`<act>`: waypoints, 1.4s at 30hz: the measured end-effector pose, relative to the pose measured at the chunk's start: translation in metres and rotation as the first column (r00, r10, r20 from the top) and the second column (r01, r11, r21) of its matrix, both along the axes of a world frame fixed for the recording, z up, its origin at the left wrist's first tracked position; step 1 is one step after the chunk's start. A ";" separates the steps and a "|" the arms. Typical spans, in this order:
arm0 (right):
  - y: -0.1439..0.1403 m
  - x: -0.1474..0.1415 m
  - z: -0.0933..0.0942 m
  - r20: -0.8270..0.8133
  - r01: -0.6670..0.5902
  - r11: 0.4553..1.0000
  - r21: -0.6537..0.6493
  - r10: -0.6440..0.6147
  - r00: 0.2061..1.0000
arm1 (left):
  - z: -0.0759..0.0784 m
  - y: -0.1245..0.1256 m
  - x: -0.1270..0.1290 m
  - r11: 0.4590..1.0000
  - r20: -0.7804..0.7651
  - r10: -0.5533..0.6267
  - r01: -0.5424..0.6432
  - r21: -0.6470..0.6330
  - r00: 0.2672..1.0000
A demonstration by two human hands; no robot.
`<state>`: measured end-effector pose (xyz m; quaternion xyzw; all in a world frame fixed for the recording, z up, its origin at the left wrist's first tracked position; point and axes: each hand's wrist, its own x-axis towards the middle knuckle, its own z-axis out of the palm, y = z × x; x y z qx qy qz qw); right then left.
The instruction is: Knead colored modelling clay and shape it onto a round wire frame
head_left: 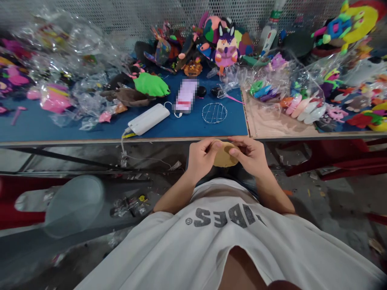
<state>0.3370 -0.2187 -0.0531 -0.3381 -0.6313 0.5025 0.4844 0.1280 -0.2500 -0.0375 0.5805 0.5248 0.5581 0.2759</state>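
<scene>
Evidently soft and light, the tan felt disc point(224, 155) sat near the table edge point(127, 140); I saw my left hand point(201, 158) and right hand point(249, 155) pinching its opposite rims.

Looking like a toy-making workshop: plush toys point(226, 47) piling up w/ loose felt parts point(302, 105) in plastic bags point(75, 38) across a blue bench point(45, 125), mesh wall point(121, 16) running behind.

A matt tan fabric disc point(224, 155) looks soft and felt-like, the table point(45, 125) wears a matt blue cover over pale wooden edging, glossy crinkled clear plastic bags point(290, 86) hold plush pieces, and the white power bank point(148, 119) is smooth plastic.
</scene>
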 end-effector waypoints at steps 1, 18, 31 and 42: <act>0.001 -0.001 0.000 0.040 0.037 0.998 0.054 -0.039 0.998 | 0.000 -0.001 0.000 0.999 -0.024 -0.034 0.034 0.003 0.999; 0.000 -0.010 0.006 0.252 0.035 0.928 0.371 -0.137 0.958 | 0.001 -0.016 -0.009 0.981 -0.167 -0.180 0.190 0.045 0.969; -0.004 -0.011 0.011 0.321 -0.122 0.856 0.503 -0.054 0.946 | -0.006 -0.021 -0.020 0.970 -0.237 -0.231 0.205 -0.128 0.944; -0.005 -0.019 -0.001 0.206 -0.132 0.961 0.243 0.082 0.975 | -0.016 -0.027 -0.026 0.992 -0.189 -0.121 0.122 -0.007 0.975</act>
